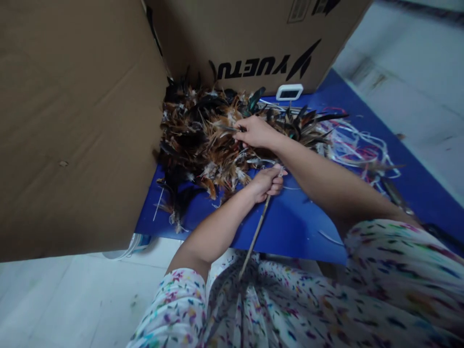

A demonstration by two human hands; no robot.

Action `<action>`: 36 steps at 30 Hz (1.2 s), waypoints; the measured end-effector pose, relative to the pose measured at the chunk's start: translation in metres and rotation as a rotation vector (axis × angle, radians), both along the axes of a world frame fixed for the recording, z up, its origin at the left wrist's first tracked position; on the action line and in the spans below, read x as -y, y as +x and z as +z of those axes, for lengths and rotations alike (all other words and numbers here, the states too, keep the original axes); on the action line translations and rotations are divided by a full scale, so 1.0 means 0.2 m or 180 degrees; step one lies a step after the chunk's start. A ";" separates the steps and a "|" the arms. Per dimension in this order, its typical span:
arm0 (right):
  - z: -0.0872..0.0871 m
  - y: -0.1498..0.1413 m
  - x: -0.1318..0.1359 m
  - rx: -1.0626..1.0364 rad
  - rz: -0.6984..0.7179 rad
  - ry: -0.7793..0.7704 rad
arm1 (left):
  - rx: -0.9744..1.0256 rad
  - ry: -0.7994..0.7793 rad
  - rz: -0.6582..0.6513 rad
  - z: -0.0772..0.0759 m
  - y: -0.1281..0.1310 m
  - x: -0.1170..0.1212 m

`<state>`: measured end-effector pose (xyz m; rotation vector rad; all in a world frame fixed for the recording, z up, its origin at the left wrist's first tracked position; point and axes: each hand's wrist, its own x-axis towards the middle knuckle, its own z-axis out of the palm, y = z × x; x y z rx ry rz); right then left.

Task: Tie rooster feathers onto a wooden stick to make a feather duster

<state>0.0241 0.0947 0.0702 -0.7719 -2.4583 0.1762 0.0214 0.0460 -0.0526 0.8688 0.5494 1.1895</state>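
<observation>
My left hand (pixel 266 185) is closed around a thin wooden stick (pixel 255 234), whose long end slopes down toward my lap. Something pale shows at the top of that fist, too small to make out. My right hand (pixel 256 131) reaches across above it, fingers pinched on a feather (pixel 229 128) at the pile. A large heap of brown, black and glossy green feathers (pixel 195 130) covers the back of the blue tabletop (pixel 290 217). Individual feathers overlap, so the exact number pinched is hidden.
Cardboard boxes stand at the left (pixel 72 125) and back (pixel 224 34). A small white device (pixel 289 92) with a dark screen sits by the back box. White and red strings (pixel 357 147) lie tangled at right, near a dark tool (pixel 397 194).
</observation>
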 end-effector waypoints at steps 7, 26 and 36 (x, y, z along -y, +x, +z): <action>0.01 0.02 -0.06 -0.0697 -0.0026 -0.1053 | 0.0010 -0.0031 0.0026 0.00 0.00 0.01; 0.14 0.12 0.08 -0.0792 0.0375 -0.0668 | 0.0052 0.0049 -0.0002 0.01 -0.02 0.02; 0.20 0.17 0.14 -0.0505 -0.0066 0.0378 | 0.0051 0.0182 0.0006 0.01 -0.03 0.01</action>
